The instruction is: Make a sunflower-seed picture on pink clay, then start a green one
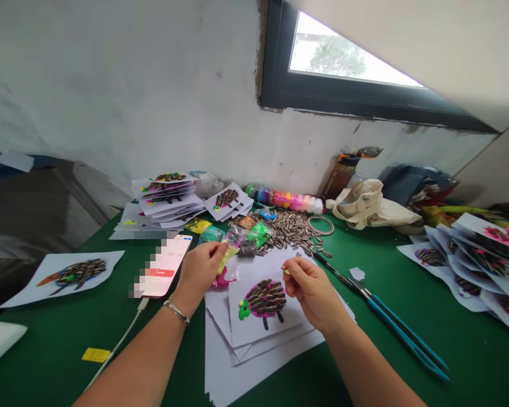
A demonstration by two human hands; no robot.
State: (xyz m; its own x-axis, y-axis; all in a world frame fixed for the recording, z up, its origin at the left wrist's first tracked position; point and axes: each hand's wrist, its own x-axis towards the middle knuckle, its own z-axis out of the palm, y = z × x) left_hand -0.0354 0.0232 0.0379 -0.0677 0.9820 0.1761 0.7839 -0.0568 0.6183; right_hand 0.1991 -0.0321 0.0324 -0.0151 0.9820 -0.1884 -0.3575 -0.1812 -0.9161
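My left hand (199, 268) is closed on a small clear bag of yellow modelling clay (225, 257), over other bags of coloured clay. A tiny bit of yellow clay (285, 271) shows between the thumb and finger of my right hand (307, 285), which is pinched shut. Between my hands lies a paper picture of a sheep-like animal (265, 299), with a body of sunflower seeds outlined in pink clay, a green head and dark legs. It rests on a stack of white sheets (224, 376). Behind it spreads a heap of sunflower seeds (290, 226).
A phone (169, 263) on a cable lies left of my left wrist. Blue-handled tweezers (407, 333) lie to the right. Piles of seed pictures stand at the back left (169, 198) and right (483, 260). A bottle (339, 175) and a cloth bag (371, 206) stand by the wall.
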